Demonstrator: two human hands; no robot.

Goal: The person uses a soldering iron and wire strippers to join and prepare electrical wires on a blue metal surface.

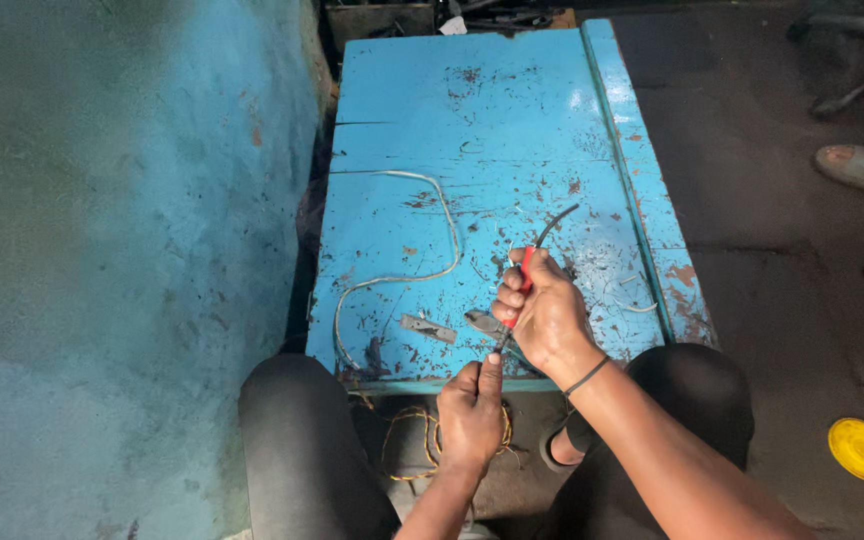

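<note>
While right hand (549, 315) grips red-handled pliers (512, 300), left hand (472, 410) pinches dark wire (552, 228); pliers' tip hidden.

My right hand (544, 308) is closed in a fist, the fingers curled tight, and the forearm comes in from the lower right with a thin dark band on the wrist. My left hand (472, 412) is lower and nearer to me, thumb and fingers pinched together, pointing upward toward the right hand.
</note>
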